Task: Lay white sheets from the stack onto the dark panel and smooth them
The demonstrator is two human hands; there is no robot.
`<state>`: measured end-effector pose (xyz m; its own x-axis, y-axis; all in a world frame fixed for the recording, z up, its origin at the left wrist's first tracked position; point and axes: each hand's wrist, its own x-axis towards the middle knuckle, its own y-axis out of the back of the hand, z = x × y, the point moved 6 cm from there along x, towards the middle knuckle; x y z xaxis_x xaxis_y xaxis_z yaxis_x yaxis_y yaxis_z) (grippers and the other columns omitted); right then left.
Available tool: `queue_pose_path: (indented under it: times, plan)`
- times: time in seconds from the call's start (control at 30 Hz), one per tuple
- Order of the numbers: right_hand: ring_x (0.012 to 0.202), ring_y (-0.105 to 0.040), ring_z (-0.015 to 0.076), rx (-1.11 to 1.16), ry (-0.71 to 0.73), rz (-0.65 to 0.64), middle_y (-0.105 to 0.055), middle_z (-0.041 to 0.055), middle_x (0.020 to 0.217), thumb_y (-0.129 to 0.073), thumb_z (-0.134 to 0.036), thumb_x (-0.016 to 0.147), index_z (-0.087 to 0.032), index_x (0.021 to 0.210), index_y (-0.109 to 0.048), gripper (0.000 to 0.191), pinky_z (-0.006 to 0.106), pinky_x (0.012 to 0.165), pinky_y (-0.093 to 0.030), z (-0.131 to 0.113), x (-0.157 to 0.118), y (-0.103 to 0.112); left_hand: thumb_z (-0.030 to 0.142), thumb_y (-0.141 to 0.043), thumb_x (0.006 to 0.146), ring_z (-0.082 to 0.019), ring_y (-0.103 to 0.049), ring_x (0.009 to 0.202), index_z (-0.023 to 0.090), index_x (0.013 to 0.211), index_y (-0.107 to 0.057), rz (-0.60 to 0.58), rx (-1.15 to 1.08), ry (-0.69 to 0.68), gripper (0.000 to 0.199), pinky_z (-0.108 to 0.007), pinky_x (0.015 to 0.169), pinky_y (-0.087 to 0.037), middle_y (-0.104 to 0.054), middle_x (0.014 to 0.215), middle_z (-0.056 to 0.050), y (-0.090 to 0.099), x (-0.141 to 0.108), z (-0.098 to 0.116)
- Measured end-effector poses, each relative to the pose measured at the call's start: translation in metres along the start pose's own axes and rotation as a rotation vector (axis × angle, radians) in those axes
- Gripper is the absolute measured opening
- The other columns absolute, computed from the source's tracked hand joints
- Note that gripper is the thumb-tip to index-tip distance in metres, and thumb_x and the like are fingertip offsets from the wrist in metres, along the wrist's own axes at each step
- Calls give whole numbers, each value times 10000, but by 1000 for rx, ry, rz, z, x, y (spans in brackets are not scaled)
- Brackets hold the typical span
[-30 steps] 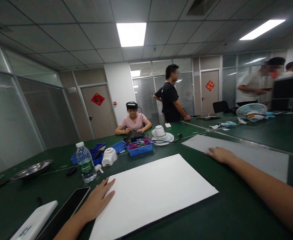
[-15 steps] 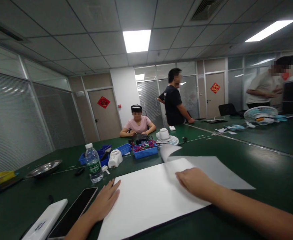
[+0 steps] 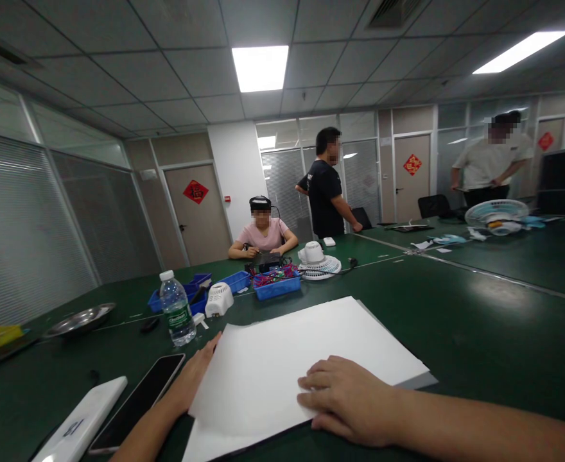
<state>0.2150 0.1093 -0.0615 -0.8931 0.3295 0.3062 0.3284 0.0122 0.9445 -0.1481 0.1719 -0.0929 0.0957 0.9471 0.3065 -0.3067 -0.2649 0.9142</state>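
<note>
White paper sheets (image 3: 282, 366) lie in a stack on the green table in front of me, the top one slanted over those below. My left hand (image 3: 201, 369) is at the stack's left edge, partly covered by the lifted top sheet, so its fingers are mostly hidden. Near the front edge of the paper, my right hand (image 3: 343, 398) rests on the top sheet with its fingers apart, holding nothing. A greyish sheet edge (image 3: 424, 381) shows beneath the stack at the right.
Left of the paper are a water bottle (image 3: 177, 311), a black phone (image 3: 140, 401) and a white device (image 3: 83, 417). Beyond it are a white housing (image 3: 219, 299), a blue tray of wires (image 3: 277, 286) and a fan part (image 3: 320, 266). A seated person (image 3: 263, 236) faces me.
My right hand has moved left and nearer, letting go of the sheet. The curled sheet now lies over the stack, covering the grey sheet and part of my left hand.
</note>
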Motion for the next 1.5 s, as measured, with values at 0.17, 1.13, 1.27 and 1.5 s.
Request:
queue_pose_path:
  times: [0.17,1.13,1.27,1.5]
  plan:
    - [1220,-569,267,85,-27,-7,-631,76,1353,-492,-511,1006,-255,1287,-626,403,431,1017,-400,2,1,3,440,-594,969,-302,-556,1318,228,1408,-523,-6,-78,82,493,-589,1098,-434,-532,1501,-109,2,5,1]
    - [999,-708,252,-638,666,575,-697,129,1239,-533,-177,940,-71,1112,-730,282,323,773,-603,-23,-24,65,427,-555,863,-322,-345,1493,210,1424,-578,-134,-211,98,602,-520,1242,-236,-512,1548,-63,10,1,14]
    - [1130,-660,271,-630,563,566,-651,138,1322,-537,-164,954,-72,1227,-679,322,363,887,-585,-7,-25,75,574,-698,764,-365,-357,1486,256,1452,-544,-135,-226,85,773,-540,1225,-274,-480,1576,-59,13,0,23]
    - [1021,-673,219,-566,456,554,-723,101,1082,-524,-159,981,-108,1253,-636,299,331,798,-567,9,-26,60,613,-556,877,-353,-393,1469,263,1437,-562,-144,-204,108,660,-545,1200,-326,-513,1554,-58,14,2,30]
